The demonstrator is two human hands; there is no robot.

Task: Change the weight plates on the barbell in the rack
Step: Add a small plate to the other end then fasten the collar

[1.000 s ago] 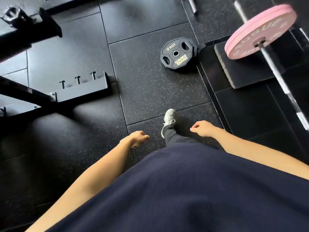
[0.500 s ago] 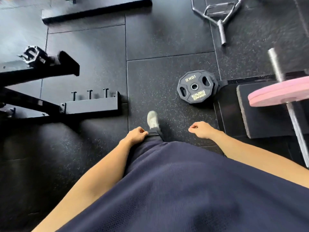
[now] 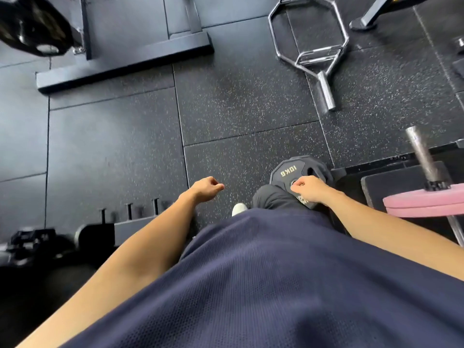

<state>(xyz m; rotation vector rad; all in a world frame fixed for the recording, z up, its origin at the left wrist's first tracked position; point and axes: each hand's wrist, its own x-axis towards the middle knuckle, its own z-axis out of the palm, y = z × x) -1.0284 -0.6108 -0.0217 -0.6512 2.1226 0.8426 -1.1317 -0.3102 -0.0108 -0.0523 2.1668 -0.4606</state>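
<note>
A black 10 kg plate (image 3: 292, 169) lies flat on the rubber floor, partly hidden behind my knee and my right hand (image 3: 310, 190). That hand hangs above the plate with its fingers curled and holds nothing. My left hand (image 3: 207, 188) hangs loosely curled at my side, also empty. At the right edge a pink plate (image 3: 424, 202) sits on the barbell sleeve (image 3: 421, 154), whose bare steel end sticks out toward me above a black block (image 3: 391, 187).
A chrome hex bar (image 3: 313, 46) lies on the floor ahead to the right. A rack base (image 3: 120, 64) crosses the upper left, with a black plate (image 3: 32, 28) hanging at the corner. Low pegs on a storage base (image 3: 129, 212) stand beside my left arm.
I have walked forward: the 10 kg plate moved from ahead of me to right under my right hand, and the rack base and hex bar came fully into view.
</note>
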